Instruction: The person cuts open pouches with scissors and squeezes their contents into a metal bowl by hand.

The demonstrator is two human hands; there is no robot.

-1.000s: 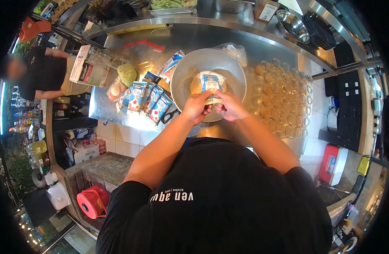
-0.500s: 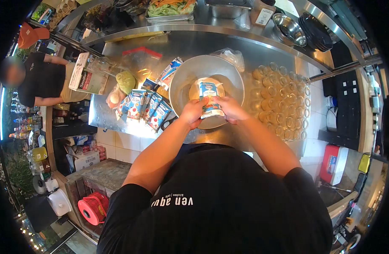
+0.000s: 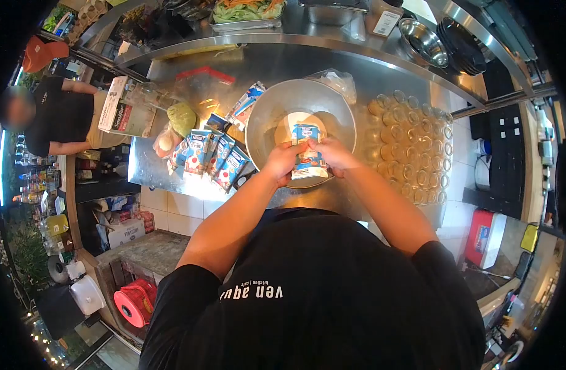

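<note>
Both hands grip a blue-and-white carton (image 3: 307, 132) over the near part of a large metal bowl (image 3: 263, 108). My left hand (image 3: 284, 160) is closed round its left side, and my right hand (image 3: 333, 156) round its right, thumbs almost meeting on the front. Pale cream-coloured contents (image 3: 286, 131) lie in the bottom of the bowl, partly hidden behind the carton. To the left of the bowl lie several similar blue, white and red cartons (image 3: 196, 151), with another blue-and-white pack (image 3: 248, 105) against the bowl's rim.
Rows of small glass jars (image 3: 412, 148) stand on the steel table (image 3: 276, 58) at the right. At the left are a green-filled bag (image 3: 182, 119) and a cardboard box (image 3: 135, 117). A steel shelf (image 3: 258, 41) crosses above the back. Another person (image 3: 64, 117) stands at far left.
The carton has turned more upright in my hands, and more of its printed blue front shows. Both hands stay at nearly the same place over the bowl.
</note>
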